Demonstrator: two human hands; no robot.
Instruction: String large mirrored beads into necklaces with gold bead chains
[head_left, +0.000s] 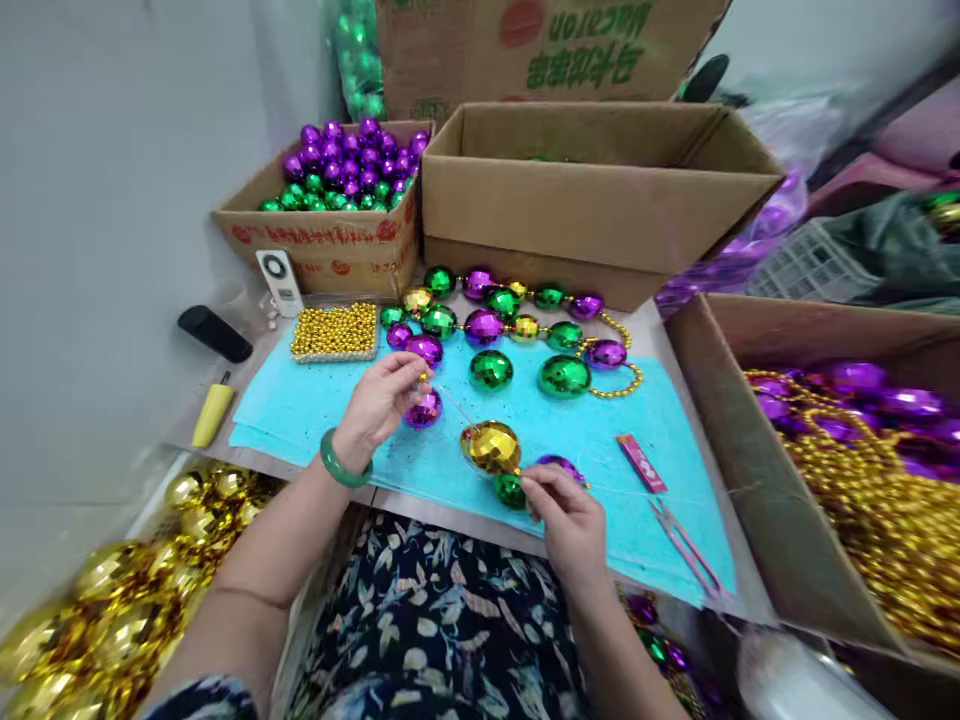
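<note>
My left hand point(381, 400), with a green bangle point(344, 461) at its wrist, pinches a thin thread beside a small gold bead point(424, 377). The thread runs down to a large faceted gold bead point(493, 447) above the blue cloth point(420, 465). At that bead's lower right end, my right hand point(568, 515) pinches the bead string; what exactly lies between its fingertips is partly hidden. Close to the right fingers are a green bead point(510, 491) and a purple bead point(561, 467). Another purple bead point(424, 408) lies just below my left fingertips.
Beaded strands point(484, 327) cross the cloth's far side. A tray of small gold beads point(334, 333) sits left; snips point(686, 548) and a pink packet point(641, 463) lie right. Cardboard boxes point(592, 215) stand behind; another box point(780, 500) borders the right. Gold beads point(120, 610) fill the lower left.
</note>
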